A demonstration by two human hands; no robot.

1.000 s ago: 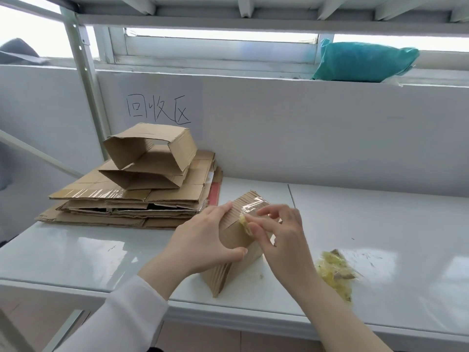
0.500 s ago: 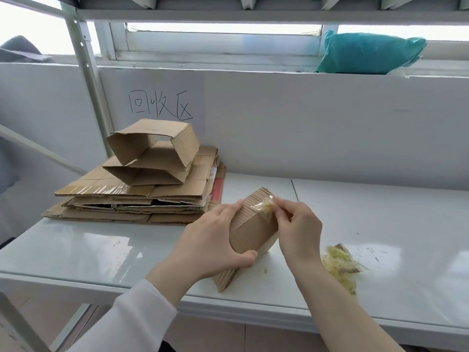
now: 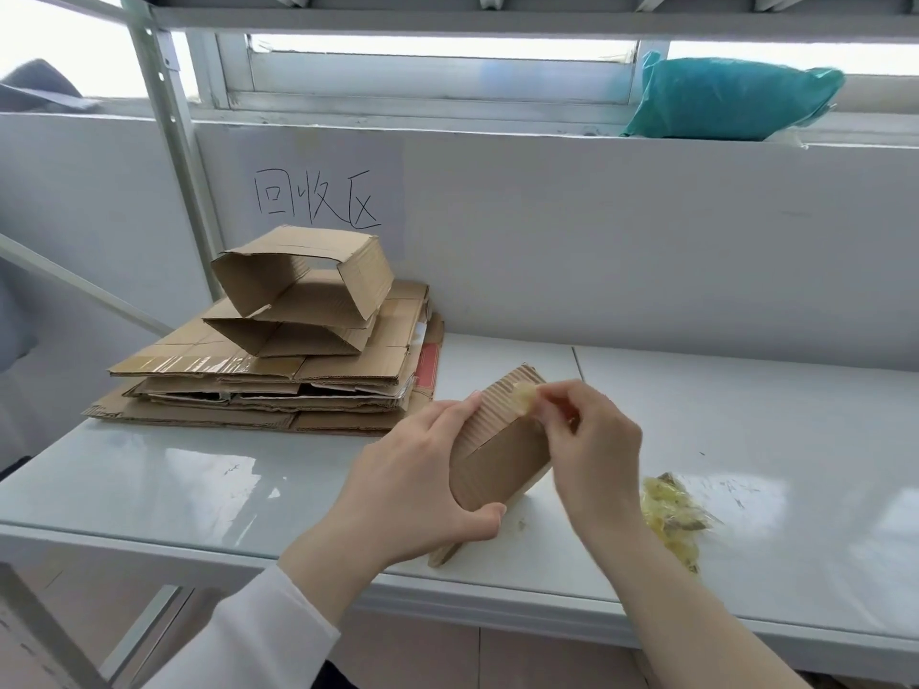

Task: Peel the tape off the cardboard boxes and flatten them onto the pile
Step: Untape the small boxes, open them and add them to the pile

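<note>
Gripping the small cardboard box (image 3: 497, 450) on the white bench (image 3: 199, 489), the left hand (image 3: 413, 494) wraps its near side, thumb hooked under the lower edge. Just right of the box, the right hand (image 3: 592, 450) pinches a crumpled bit of yellowish tape (image 3: 524, 397) at the box's top corner. Risk here, I'd say: the tape looks thin and crinkly, so a sharp tug could snap it and leave a scrap stuck, or tear the ribbed paper face. The box tilts on one edge, so it could slip if the left hand eases. The box is brown corrugated board, ridges showing. Right of the box, a wad of peeled tape (image 3: 671, 514) lies glossy and wrinkled. Beyond the box to the left, the pile (image 3: 278, 385) of flattened sheets carries a half-collapsed box (image 3: 303, 290), still tented open.
</note>
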